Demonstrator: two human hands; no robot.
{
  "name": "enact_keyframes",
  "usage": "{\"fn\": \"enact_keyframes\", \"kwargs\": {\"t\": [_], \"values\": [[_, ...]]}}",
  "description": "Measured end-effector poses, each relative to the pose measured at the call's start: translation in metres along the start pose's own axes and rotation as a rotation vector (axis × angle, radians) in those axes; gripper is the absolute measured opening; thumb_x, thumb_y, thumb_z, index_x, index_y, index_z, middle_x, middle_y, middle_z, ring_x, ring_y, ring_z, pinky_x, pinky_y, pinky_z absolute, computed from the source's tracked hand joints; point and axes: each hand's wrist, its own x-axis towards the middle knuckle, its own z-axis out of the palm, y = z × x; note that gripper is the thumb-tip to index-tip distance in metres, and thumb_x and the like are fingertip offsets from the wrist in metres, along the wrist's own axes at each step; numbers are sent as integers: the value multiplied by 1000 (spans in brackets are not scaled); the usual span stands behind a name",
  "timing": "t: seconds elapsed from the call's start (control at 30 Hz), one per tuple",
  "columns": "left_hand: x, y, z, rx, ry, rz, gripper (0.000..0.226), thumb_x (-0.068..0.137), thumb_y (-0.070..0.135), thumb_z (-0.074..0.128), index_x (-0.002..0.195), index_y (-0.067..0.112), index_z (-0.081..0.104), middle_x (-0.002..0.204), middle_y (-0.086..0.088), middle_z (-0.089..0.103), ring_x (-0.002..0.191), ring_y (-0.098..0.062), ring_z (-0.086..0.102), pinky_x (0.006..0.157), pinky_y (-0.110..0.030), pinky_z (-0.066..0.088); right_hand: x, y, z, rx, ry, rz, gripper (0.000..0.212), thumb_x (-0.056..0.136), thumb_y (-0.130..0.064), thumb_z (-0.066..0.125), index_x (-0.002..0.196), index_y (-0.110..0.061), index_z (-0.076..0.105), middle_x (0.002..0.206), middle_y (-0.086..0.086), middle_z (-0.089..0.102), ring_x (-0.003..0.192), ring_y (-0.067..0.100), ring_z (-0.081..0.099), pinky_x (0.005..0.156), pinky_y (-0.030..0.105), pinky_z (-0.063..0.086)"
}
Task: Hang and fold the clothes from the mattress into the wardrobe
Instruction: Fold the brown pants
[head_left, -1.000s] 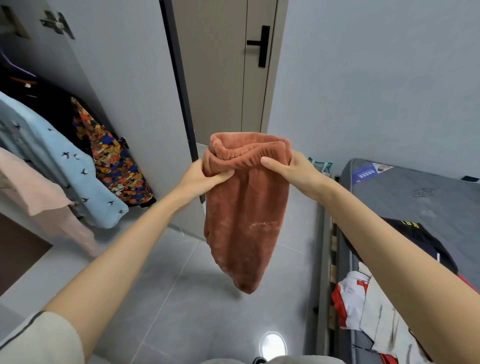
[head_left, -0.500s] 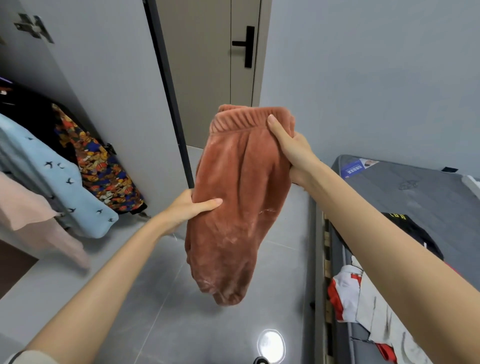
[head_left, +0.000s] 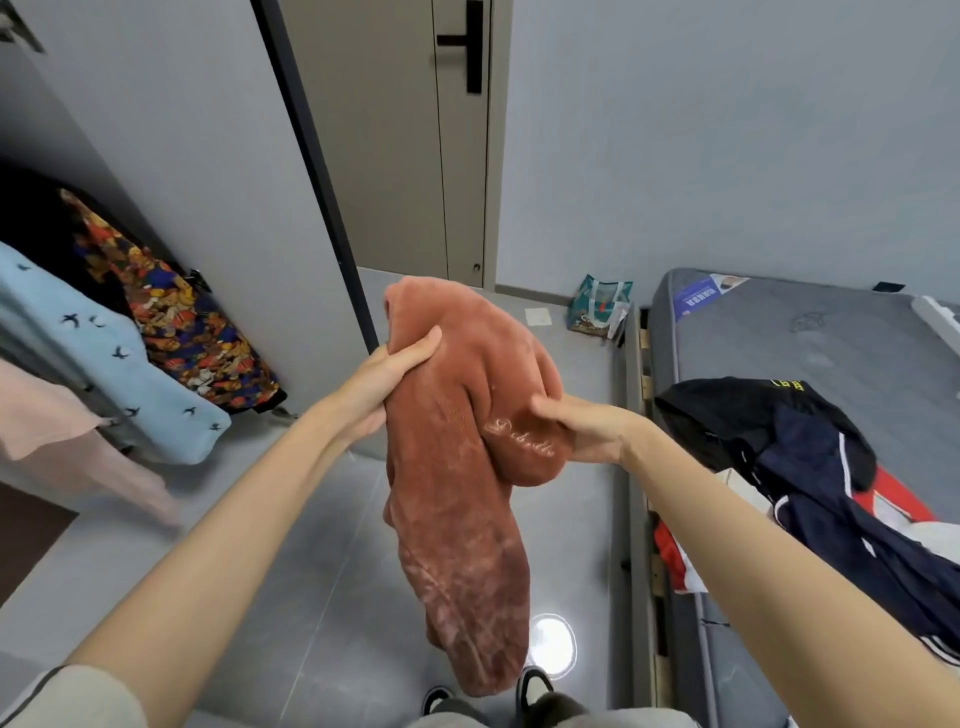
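Fluffy rust-red trousers (head_left: 462, 499) hang doubled over in front of me above the floor. My left hand (head_left: 387, 379) grips their upper left edge with the thumb on top. My right hand (head_left: 582, 431) holds the folded-over waist part from the right, beside pale embroidered lettering. The grey mattress (head_left: 810, 332) lies at the right with a dark navy and black garment (head_left: 810, 467) and red-and-white clothes (head_left: 680, 566) piled on its near side. The open wardrobe (head_left: 156, 130) stands at the left with a light blue bird-print garment (head_left: 88, 353), a colourful patterned one (head_left: 176, 312) and a pink one (head_left: 57, 441) hanging.
The wardrobe door's dark edge (head_left: 317, 176) runs just left of the trousers. A closed door (head_left: 415, 135) with a black handle is straight ahead. A small green bag (head_left: 597, 306) sits on the grey tiled floor by the mattress corner. My shoes (head_left: 488, 696) show below.
My right hand has brought the waistband down and over, folding the trousers. My left hand has shifted up to the fold. The whole garment now sits lower.
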Motion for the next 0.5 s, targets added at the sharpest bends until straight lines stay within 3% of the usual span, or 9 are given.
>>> {"fn": "enact_keyframes", "kwargs": {"t": [0.07, 0.13, 0.23, 0.3, 0.4, 0.5], "values": [[0, 1, -3, 61, 49, -9, 44, 80, 49, 67, 114, 21, 61, 110, -2, 72, 98, -12, 69, 79, -23, 56, 3, 0, 2, -91, 14, 1, 85, 61, -24, 91, 135, -13, 50, 123, 4, 67, 114, 20, 63, 90, 33, 53], [2, 1, -7, 228, 146, 7, 31, 90, 46, 58, 110, 23, 62, 102, 5, 70, 87, -5, 68, 67, -15, 53, 7, -6, 1, -97, 147, -62, 75, 65, -19, 87, 131, -12, 54, 117, 4, 70, 110, 20, 66, 90, 32, 53], [9, -4, -17, 440, 338, 48, 29, 94, 42, 55, 114, 22, 60, 95, 12, 63, 87, -6, 61, 66, -17, 46, 13, -15, 2, -50, 403, -199, 72, 66, -16, 87, 128, -11, 51, 119, 11, 66, 112, 27, 64, 96, 38, 52], [15, -5, -23, 501, 422, -21, 45, 93, 46, 55, 124, 13, 54, 115, 0, 61, 104, -18, 58, 80, -25, 45, 16, -18, 7, -31, 511, -251, 79, 66, -16, 88, 132, -22, 44, 123, 10, 59, 112, 25, 62, 99, 40, 50], [17, 0, -27, 501, 449, -186, 87, 86, 54, 61, 146, 4, 22, 143, -12, 39, 117, -24, 49, 83, -32, 42, 17, -17, 13, 40, 442, -307, 70, 72, -6, 83, 130, -29, 52, 118, 12, 62, 103, 25, 66, 91, 36, 54], [10, -1, -38, 364, 234, -166, 120, 72, 27, 83, 150, 28, -8, 144, -8, 32, 120, -20, 45, 92, -35, 45, 14, -15, 13, 121, 428, -363, 55, 76, 6, 74, 123, -19, 60, 106, 13, 65, 86, 21, 66, 77, 30, 55]]}}
